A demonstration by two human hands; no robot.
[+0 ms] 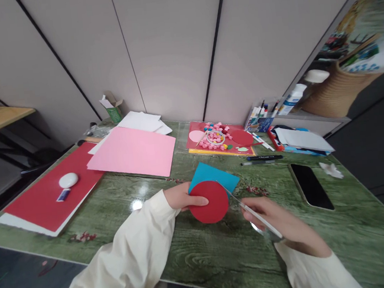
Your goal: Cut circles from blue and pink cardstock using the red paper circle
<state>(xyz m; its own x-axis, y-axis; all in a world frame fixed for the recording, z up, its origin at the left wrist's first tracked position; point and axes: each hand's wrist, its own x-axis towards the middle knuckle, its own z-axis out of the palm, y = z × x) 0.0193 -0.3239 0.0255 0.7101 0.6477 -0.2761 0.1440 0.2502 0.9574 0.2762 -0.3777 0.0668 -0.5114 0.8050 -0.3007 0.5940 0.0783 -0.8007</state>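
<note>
A red paper disc (213, 205) lies over a piece of blue paper (203, 172), and my left hand (185, 196) pinches both together at their left side, thumb on top of the disc. What look like scissors (258, 217), pale-handled and seen nearly edge-on, are in my right hand (270, 213). Their thin blades reach the blue paper along the disc's upper right edge. The fingers of that hand are partly hidden and slightly blurred. Both hands are above the front middle of the table.
Pink paper (138, 151) and red sheets (57, 193) lie left, with a white rounded object (68, 180) on the red. Behind are craft pieces on a red sheet (192, 146). Pens (264, 158), a phone (310, 186) and a marker box (259, 119) stand or lie right.
</note>
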